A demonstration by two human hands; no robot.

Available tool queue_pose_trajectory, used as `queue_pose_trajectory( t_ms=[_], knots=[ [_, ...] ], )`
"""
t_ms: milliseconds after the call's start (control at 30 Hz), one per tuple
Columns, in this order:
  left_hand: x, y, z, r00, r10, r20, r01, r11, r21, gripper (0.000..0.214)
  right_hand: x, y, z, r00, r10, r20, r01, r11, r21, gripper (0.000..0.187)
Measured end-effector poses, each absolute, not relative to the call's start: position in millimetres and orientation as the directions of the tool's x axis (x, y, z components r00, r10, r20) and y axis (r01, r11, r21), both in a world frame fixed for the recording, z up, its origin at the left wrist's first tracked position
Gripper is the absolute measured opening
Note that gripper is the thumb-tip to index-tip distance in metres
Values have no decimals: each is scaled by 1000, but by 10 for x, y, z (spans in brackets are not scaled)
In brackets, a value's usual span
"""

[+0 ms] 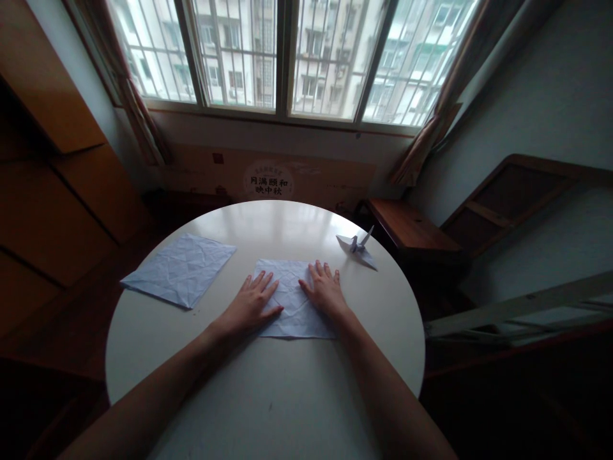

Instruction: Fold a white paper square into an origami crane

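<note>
A square sheet of creased white paper lies flat on the round white table in front of me. My left hand rests on its left side, palm down with the fingers spread. On its right side lies my right hand, also flat, its fingers apart and pointing away from me. Neither hand grips anything. A folded paper crane stands on the table beyond my right hand, apart from it. To the left is another creased paper sheet, with one corner reaching the table's edge.
The round table has a curved edge on every side. Behind it are a printed cardboard box and a barred window. A wooden bench stands at the right, and wooden cabinets at the left.
</note>
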State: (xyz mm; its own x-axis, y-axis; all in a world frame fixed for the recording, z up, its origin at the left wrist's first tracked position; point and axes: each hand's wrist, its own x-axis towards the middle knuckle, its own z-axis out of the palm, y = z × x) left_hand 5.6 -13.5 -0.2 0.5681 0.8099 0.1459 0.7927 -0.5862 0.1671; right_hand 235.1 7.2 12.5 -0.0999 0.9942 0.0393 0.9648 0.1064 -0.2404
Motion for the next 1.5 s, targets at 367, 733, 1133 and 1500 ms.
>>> queue_pose_trajectory(
  t_ms=[367, 733, 1133, 1500],
  knots=[
    [97, -191, 50, 669, 738, 91, 718, -673, 179, 75, 2162, -30, 119, -283, 958, 51, 920, 286, -266, 59],
    [136, -246, 75, 645, 760, 79, 745, -649, 154, 80, 2296, 33, 156, -65, 998, -25, 975, 58, -213, 62],
    [113, -233, 77, 628, 772, 94, 753, -634, 176, 78, 2297, 16, 173, -78, 997, -25, 976, 71, -207, 61],
    [-68, -90, 69, 320, 926, 202, 912, -358, 198, 46, 2300, 18, 175, -80, 996, -26, 973, 72, -219, 61]
  ],
)
